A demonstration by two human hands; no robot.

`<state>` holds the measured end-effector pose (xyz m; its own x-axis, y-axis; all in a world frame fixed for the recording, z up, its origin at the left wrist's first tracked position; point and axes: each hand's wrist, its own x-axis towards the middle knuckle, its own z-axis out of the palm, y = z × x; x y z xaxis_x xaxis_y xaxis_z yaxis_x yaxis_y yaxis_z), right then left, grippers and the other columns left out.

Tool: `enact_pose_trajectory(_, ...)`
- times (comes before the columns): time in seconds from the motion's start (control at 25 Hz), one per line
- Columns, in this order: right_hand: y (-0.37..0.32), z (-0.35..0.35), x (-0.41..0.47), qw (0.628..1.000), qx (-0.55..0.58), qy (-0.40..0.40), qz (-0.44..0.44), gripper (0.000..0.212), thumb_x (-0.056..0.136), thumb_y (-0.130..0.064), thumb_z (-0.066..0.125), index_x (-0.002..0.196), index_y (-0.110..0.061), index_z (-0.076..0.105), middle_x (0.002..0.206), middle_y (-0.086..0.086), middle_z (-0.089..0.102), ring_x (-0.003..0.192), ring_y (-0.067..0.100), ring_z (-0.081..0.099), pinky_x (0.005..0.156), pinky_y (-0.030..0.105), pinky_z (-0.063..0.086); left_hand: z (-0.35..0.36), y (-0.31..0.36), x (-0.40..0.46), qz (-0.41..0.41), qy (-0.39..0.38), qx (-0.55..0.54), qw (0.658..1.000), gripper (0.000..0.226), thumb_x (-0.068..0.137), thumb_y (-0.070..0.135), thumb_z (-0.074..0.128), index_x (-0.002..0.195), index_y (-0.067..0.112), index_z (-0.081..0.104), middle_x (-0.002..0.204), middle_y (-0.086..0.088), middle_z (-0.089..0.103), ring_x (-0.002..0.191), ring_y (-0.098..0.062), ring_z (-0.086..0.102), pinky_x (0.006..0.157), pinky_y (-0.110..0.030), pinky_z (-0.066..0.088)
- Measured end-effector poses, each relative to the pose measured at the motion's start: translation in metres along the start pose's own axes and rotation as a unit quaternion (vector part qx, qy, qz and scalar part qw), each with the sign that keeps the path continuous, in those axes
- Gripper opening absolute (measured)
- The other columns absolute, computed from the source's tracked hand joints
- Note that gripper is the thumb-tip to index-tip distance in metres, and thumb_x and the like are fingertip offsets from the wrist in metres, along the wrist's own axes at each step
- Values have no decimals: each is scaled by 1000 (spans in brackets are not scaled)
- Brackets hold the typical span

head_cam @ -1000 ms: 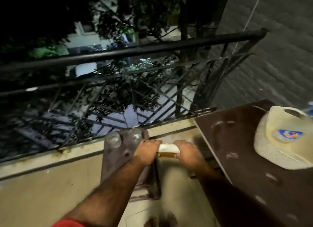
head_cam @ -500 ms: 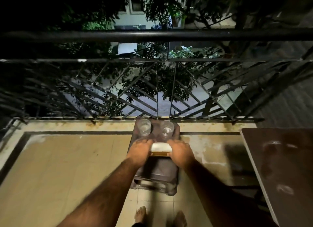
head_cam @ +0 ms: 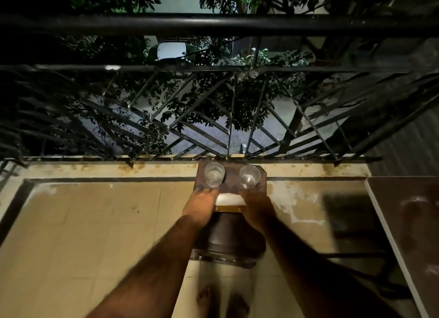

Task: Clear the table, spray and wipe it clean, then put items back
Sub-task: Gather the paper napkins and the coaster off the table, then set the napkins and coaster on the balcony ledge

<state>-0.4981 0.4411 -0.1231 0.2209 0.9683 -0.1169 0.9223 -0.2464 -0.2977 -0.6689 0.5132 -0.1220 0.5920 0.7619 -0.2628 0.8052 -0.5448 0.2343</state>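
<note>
Hands, left (head_cam: 199, 205) and right (head_cam: 257, 207), grip a white-topped box (head_cam: 230, 200) between them above the stool (head_cam: 231, 237).

No readable text, label, brand, number or sign anywhere: none on glasses, white-topped item between hands, stool, table or railing. Scene dark, partly blurred.

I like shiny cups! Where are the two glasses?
The two glasses stand side by side on the brown stool by the railing, just beyond both hands.
</note>
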Motion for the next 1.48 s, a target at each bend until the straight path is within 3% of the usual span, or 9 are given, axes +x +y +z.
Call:
enact_pose_trajectory(0.12,11,20,5,999,26,-32,12,64,88,-22,64,143,-36,34,159,16,30,141,32,39,109,16,38,19,-3,8,-5,-12,-5,1000,44,88,21,56,131,22,48,128,-7,58,117,-27,52,105,-34,31)
enact_pose_trajectory(0.24,31,51,14,999,16,-32,13,61,81,-25,65,135,-35,40,155,18,39,144,38,37,121,36,30,43,-7,24,-2,-17,-1,1000,44,86,24,58,129,22,49,126,-7,59,116,-27,53,105,-35,32)
enact_pose_trajectory(0.36,65,107,46,997,81,-5,13,74,81,-34,45,141,10,45,149,27,44,142,25,40,120,15,-3,66,-17,48,8,-7,1,1000,44,83,26,61,125,23,51,124,-6,61,113,-27,54,101,-34,36)
enact_pose_trajectory(0.56,58,120,52,954,245,79,154,65,81,-29,64,142,-15,46,126,1,65,112,9,62,96,17,50,97,-34,67,15,3,-11,1000,43,83,26,64,125,23,53,123,-7,61,111,-29,53,97,-34,37)
enact_pose_trajectory(0.8,71,151,63,980,160,69,98,79,73,-23,74,141,4,45,137,10,53,124,24,59,115,22,35,122,-46,80,-11,-38,-49,998,54,82,24,65,132,27,45,130,-7,57,116,-28,52,102,-37,37)
enact_pose_trajectory(0.96,56,111,48,999,7,48,-7,62,68,-54,68,123,-30,60,152,25,31,146,46,27,121,42,29,105,-47,59,-2,1,-39,999,65,81,35,69,138,23,41,129,-6,55,115,-27,50,100,-35,35)
enact_pose_trajectory(1.04,50,87,37,997,62,-31,34,64,81,-42,69,141,-25,53,154,18,33,139,41,42,116,25,34,87,-43,41,-14,24,-31,999,58,83,36,64,136,22,43,126,-6,55,112,-27,51,99,-34,36)
enact_pose_trajectory(1.16,36,35,11,991,29,-110,75,59,91,-29,61,148,-26,47,151,11,44,122,37,58,97,46,52,45,-24,12,-12,18,-25,999,49,87,38,56,132,22,45,123,-5,57,111,-25,51,97,-33,38)
enact_pose_trajectory(1.48,41,-169,-64,988,0,6,157,45,90,-39,63,132,-23,58,133,6,61,125,27,57,103,38,46,-116,132,6,185,81,-19,979,48,89,34,55,133,17,45,129,-7,53,117,-27,52,98,-37,41)
